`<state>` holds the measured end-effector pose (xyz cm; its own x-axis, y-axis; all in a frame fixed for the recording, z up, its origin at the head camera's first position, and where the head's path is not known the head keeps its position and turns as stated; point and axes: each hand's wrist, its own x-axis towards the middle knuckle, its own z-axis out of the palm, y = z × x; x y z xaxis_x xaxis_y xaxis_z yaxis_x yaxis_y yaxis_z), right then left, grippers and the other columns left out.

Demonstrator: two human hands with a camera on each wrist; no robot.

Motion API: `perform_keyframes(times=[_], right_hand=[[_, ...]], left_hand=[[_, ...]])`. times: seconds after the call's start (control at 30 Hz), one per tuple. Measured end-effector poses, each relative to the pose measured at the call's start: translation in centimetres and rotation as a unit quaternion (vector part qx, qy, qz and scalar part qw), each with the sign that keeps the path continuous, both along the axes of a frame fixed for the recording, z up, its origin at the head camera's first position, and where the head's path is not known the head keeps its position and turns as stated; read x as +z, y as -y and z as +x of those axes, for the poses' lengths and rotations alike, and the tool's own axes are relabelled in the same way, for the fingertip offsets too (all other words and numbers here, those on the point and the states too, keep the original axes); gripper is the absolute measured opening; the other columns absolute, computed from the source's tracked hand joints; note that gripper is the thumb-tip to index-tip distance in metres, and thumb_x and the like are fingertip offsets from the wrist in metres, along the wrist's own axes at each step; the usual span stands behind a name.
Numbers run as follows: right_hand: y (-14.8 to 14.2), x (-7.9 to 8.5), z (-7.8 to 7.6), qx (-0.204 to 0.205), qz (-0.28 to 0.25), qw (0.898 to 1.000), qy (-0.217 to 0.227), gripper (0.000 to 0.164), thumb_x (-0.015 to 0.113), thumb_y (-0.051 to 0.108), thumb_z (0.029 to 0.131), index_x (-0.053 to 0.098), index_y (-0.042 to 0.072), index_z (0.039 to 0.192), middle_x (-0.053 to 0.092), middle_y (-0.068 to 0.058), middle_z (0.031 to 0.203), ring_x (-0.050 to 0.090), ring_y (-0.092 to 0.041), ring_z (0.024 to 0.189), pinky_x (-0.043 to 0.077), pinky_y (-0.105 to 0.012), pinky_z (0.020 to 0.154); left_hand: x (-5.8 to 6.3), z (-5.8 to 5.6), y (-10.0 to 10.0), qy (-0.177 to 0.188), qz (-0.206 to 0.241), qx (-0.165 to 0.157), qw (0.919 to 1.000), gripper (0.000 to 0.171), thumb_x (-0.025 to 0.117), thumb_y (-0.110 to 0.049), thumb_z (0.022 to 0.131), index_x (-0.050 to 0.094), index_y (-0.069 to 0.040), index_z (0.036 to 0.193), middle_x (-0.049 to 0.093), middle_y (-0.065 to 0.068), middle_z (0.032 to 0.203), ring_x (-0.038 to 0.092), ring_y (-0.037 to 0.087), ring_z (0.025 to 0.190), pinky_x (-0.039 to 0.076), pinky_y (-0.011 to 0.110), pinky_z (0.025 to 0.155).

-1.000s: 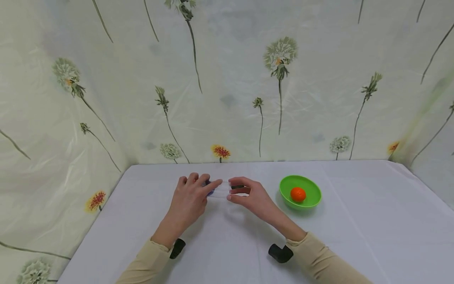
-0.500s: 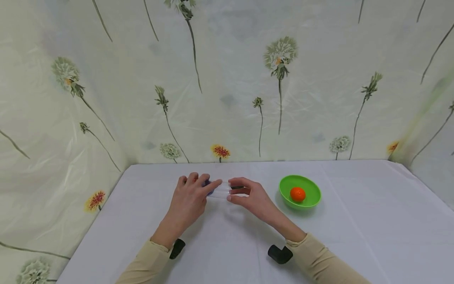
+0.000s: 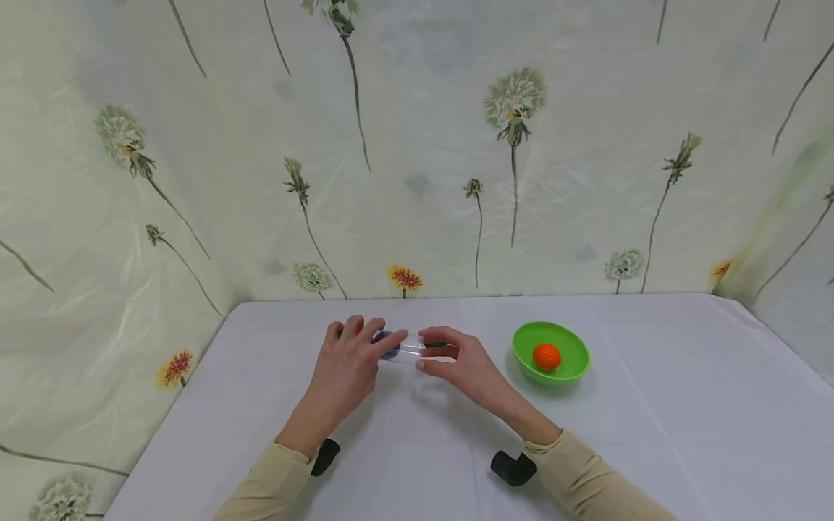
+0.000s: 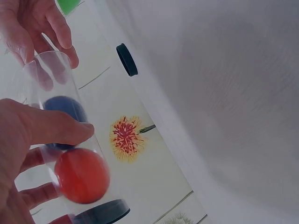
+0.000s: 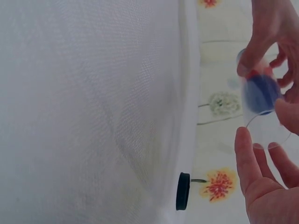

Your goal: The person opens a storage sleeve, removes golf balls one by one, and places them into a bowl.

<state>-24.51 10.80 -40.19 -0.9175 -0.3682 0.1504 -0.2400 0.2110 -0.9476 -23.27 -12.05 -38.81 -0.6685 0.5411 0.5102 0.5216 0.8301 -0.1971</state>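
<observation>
My left hand (image 3: 345, 369) grips a clear plastic tube (image 3: 410, 350) above the table. Inside it sit a red ball (image 4: 82, 176) and a blue ball (image 4: 65, 116), the red one closer to the dark cap (image 4: 103, 213) at the tube's far-left end. The other end is uncovered. My right hand (image 3: 465, 365) is cupped around that opening, its fingertips at or very near the rim; firm contact cannot be made out. A loose black lid (image 5: 182, 191) lies on the table, partly behind my right fingers in the head view.
To the right of my hands stands a green bowl (image 3: 524, 365) with an orange ball (image 3: 547, 357) in it. A white cloth (image 3: 651, 434) covers the table. Behind rises a flower-printed curtain (image 3: 417, 217). Black wrist-camera pieces hang below both forearms.
Within the tube, the blue ball has shifted slightly right, toward the open end, and shows more. Red now appears between my left fingers. Both hands stay nearly in place.
</observation>
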Motion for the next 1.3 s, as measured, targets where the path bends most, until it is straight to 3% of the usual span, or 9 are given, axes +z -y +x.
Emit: perform_keyframes(times=[0.33, 0.6, 1.3], right_hand=[[-0.03, 0.08, 0.16, -0.003, 0.004, 1.000, -0.002, 0.050, 0.075, 0.020, 0.088, 0.058, 0.007, 0.133, 0.061, -0.010, 0.126, 0.063, -0.026, 0.110, 0.053, -0.035, 0.087], [-0.03, 0.20, 0.25, -0.027, 0.020, 0.999, 0.005, 0.049, 0.077, 0.019, 0.087, 0.060, 0.012, 0.132, 0.062, -0.005, 0.123, 0.061, -0.025, 0.110, 0.054, -0.036, 0.086], [-0.76, 0.67, 0.45, -0.048, 0.024, 0.999, -0.005, 0.047, 0.076, 0.020, 0.088, 0.060, 0.013, 0.132, 0.060, -0.007, 0.128, 0.058, -0.028, 0.114, 0.054, -0.036, 0.086]], left_hand=[[-0.18, -0.03, 0.02, -0.006, 0.016, -0.011, 0.9998, 0.060, 0.075, -0.003, 0.078, 0.061, -0.031, 0.130, 0.054, 0.004, 0.120, 0.047, 0.029, 0.106, 0.037, 0.046, 0.083], [-0.17, 0.00, -0.13, 0.000, 0.011, -0.007, 0.9999, 0.061, 0.075, -0.006, 0.078, 0.060, -0.032, 0.131, 0.054, 0.002, 0.121, 0.047, 0.028, 0.108, 0.037, 0.046, 0.084], [-0.24, -0.11, -0.19, 0.019, 0.035, -0.010, 0.9992, 0.063, 0.077, -0.006, 0.079, 0.058, -0.028, 0.134, 0.055, 0.003, 0.120, 0.049, 0.028, 0.108, 0.041, 0.045, 0.082]])
